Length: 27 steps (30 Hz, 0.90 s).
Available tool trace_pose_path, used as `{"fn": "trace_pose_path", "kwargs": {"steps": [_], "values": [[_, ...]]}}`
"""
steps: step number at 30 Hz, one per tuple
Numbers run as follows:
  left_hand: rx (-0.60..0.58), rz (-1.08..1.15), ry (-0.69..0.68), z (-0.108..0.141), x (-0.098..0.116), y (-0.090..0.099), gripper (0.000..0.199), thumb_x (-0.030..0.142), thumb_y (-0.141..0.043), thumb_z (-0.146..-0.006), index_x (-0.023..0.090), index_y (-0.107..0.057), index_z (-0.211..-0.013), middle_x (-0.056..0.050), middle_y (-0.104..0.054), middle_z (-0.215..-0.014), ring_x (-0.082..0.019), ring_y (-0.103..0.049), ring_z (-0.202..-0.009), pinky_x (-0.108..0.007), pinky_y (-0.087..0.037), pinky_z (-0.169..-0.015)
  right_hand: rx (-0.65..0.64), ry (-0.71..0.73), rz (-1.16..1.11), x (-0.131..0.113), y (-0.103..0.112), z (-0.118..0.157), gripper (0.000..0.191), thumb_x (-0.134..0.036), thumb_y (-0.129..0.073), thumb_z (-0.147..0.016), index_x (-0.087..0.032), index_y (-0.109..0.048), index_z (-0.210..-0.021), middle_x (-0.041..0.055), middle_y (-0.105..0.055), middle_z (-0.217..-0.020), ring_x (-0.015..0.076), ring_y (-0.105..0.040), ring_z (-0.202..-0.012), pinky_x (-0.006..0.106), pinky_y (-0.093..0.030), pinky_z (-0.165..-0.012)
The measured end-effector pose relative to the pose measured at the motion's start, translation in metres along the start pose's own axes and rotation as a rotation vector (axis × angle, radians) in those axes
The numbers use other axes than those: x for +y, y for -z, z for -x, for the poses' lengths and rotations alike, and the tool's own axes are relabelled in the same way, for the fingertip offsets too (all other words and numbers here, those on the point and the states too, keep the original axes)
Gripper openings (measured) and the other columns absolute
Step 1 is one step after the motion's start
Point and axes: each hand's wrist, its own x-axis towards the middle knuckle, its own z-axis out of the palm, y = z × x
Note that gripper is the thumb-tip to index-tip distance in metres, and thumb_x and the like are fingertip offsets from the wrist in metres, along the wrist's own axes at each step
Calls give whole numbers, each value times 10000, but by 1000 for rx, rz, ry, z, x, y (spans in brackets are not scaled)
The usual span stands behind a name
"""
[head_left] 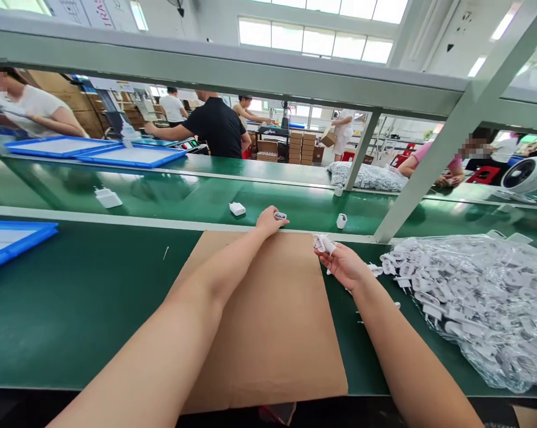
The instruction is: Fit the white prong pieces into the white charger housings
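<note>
My left hand [270,221] reaches past the far edge of a brown cardboard sheet [268,321], its fingers closed around a white charger plug [280,216] at the edge of the green conveyor belt [183,196]. Just beyond the sheet's right edge, my right hand [342,261] is raised, gripping white charger plugs [322,244] between thumb and fingers; I cannot tell exactly how many. On the belt close by lie one white charger [237,208] left of my left hand and another charger [342,221] above my right hand.
A clear bag heaped with white charger parts [482,303] fills the right side of the green bench. Blue-rimmed trays [16,241] sit at left and across the belt. A slanted metal post [429,160] rises at right. Several people work beyond.
</note>
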Motion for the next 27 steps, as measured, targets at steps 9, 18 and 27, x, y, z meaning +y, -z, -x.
{"fn": "trace_pose_path", "kwargs": {"steps": [9,18,27], "values": [[-177,156,-197,153,32,12,577,635,-886,-616,220,-527,-795,37,-561,-730,-140,-472,-667,-278,-365,-602,39,351,330,4,-21,16,418,-494,-920,-617,-225,-776,-903,62,-802,-945,256,-743,-932,400,-572,-925],[-423,284,-200,177,16,18,301,429,-804,-732,194,-680,-873,-29,-663,-896,-189,-624,-820,-311,-478,-723,-60,690,915,18,-28,30,200,-330,-679,-846,-301,-820,-985,44,-788,-984,273,-671,-983,437,-539,-913],[-442,347,-209,177,18,21,221,402,-795,-743,205,-706,-791,-38,-665,-883,-212,-655,-861,-327,-512,-767,-154,703,1037,29,-35,26,243,-286,-624,-915,-317,-792,-1087,35,-781,-1024,279,-632,-1025,446,-528,-942]]}}
